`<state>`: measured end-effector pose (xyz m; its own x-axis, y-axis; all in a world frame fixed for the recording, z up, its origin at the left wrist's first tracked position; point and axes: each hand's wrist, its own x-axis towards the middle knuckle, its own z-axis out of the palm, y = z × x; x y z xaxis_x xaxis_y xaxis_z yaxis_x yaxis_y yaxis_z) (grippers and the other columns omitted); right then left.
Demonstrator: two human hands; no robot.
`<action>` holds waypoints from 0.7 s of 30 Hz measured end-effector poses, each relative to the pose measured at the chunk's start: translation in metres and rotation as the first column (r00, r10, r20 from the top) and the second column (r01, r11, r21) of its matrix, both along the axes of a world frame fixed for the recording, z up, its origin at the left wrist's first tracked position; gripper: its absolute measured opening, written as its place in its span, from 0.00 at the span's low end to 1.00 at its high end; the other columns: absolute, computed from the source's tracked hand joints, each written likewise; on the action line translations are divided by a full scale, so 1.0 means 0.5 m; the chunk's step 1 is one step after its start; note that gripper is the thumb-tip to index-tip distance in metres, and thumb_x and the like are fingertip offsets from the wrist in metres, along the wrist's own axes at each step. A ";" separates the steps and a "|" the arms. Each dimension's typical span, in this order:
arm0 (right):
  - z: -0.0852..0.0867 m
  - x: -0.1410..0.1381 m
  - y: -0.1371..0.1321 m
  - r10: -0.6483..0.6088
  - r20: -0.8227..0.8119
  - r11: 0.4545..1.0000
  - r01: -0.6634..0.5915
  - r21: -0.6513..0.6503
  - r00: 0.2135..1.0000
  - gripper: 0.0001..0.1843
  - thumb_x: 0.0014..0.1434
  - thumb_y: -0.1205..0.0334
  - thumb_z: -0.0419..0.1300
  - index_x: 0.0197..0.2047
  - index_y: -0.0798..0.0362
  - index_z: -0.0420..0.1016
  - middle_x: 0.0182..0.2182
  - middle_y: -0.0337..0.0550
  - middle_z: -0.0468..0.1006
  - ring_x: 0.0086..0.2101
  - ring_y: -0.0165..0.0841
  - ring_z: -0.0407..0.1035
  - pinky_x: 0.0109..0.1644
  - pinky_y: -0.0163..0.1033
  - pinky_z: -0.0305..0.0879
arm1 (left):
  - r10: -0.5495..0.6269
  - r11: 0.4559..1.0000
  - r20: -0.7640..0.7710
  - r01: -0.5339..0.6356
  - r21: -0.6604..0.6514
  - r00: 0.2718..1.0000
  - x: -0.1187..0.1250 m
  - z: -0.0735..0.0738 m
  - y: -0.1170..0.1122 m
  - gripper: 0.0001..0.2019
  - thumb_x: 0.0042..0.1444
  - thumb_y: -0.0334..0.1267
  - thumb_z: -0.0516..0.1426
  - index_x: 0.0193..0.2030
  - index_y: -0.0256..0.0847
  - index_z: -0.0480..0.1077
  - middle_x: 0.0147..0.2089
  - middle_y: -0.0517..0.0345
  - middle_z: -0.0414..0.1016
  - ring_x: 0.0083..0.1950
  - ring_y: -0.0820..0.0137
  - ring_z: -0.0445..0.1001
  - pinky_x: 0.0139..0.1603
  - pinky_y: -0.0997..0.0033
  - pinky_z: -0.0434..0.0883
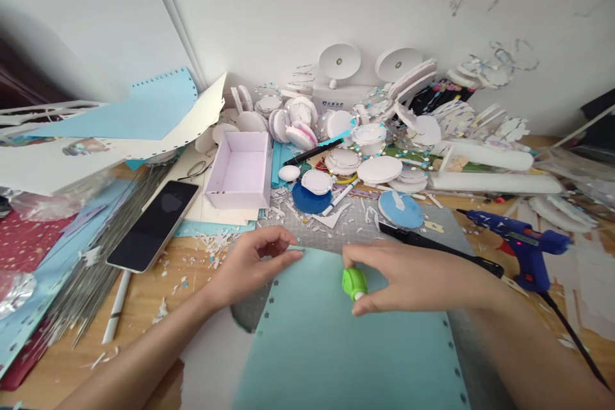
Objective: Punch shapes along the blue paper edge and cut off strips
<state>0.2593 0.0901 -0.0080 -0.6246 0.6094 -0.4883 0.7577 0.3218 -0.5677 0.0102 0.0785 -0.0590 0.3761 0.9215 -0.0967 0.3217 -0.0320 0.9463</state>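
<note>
A light blue-green sheet of paper point(336, 352) lies in front of me, with small star-shaped holes along its left and right edges. Its far left corner is pinched between the thumb and fingers of my left hand point(262, 262). Over the upper part of the sheet, my right hand point(408, 275) grips a small green craft punch point(354, 283) between thumb and fingers. Whether the punch touches the paper I cannot tell. Beneath the sheet's left side lies a white sheet point(216, 359), and a grey cutting mat point(298, 225) extends behind.
To the right lies a blue glue gun point(526, 246) with its cord. Near it is a black-handled tool point(437, 246). A phone point(154, 225) and a pale box point(240, 173) stand left. White foam discs point(379, 170) pile along the wall, with paper scraps point(216, 243) scattered about.
</note>
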 end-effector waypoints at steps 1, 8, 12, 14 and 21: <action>0.001 0.001 -0.002 0.006 -0.001 1.000 -0.006 -0.004 1.000 0.15 0.51 0.49 0.65 0.37 0.48 0.69 0.35 0.38 0.75 0.36 0.37 0.68 0.34 0.37 0.59 | -0.006 1.000 -0.009 0.006 0.010 1.000 0.000 -0.001 0.000 0.12 0.56 0.45 0.59 0.33 0.36 0.70 0.28 0.60 0.67 0.29 0.75 0.63 0.27 0.78 0.63; 0.005 -0.019 -0.009 -0.202 -0.257 0.929 0.268 0.255 0.945 0.10 0.57 0.55 0.61 0.41 0.46 0.67 0.40 0.37 0.74 0.43 0.35 0.67 0.45 0.39 0.61 | -0.033 0.997 -0.045 0.036 0.066 0.998 0.008 -0.008 -0.009 0.10 0.58 0.43 0.57 0.35 0.37 0.72 0.29 0.60 0.70 0.30 0.75 0.65 0.29 0.79 0.63; -0.003 -0.038 -0.016 -0.166 -0.306 0.924 0.256 0.284 0.937 0.11 0.56 0.57 0.64 0.41 0.46 0.67 0.41 0.35 0.73 0.43 0.34 0.66 0.46 0.38 0.61 | 0.019 0.993 -0.065 -0.011 0.120 0.998 0.013 -0.010 -0.018 0.10 0.59 0.42 0.57 0.36 0.37 0.72 0.28 0.61 0.71 0.27 0.76 0.64 0.26 0.79 0.62; -0.010 -0.045 -0.021 -0.130 -0.316 0.918 0.235 0.319 0.940 0.11 0.56 0.60 0.64 0.41 0.47 0.67 0.42 0.36 0.73 0.44 0.34 0.66 0.48 0.39 0.61 | 0.043 0.989 -0.048 -0.036 0.142 0.998 0.015 -0.009 -0.023 0.09 0.58 0.41 0.57 0.36 0.37 0.73 0.29 0.60 0.72 0.27 0.76 0.65 0.26 0.79 0.63; -0.022 -0.057 -0.032 -0.051 -0.316 0.890 0.187 0.416 0.947 0.11 0.57 0.63 0.63 0.42 0.50 0.68 0.39 0.39 0.72 0.44 0.35 0.65 0.47 0.40 0.60 | 0.063 0.973 -0.006 -0.060 0.221 0.998 0.015 -0.003 -0.032 0.06 0.59 0.37 0.58 0.36 0.37 0.73 0.31 0.59 0.75 0.31 0.75 0.70 0.30 0.80 0.67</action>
<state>0.2308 0.0740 -0.0191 -0.6049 0.7955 0.0344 0.6304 0.5049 -0.5896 0.0180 0.0626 -0.0606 0.3178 0.9421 0.1074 0.3419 -0.2195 0.9137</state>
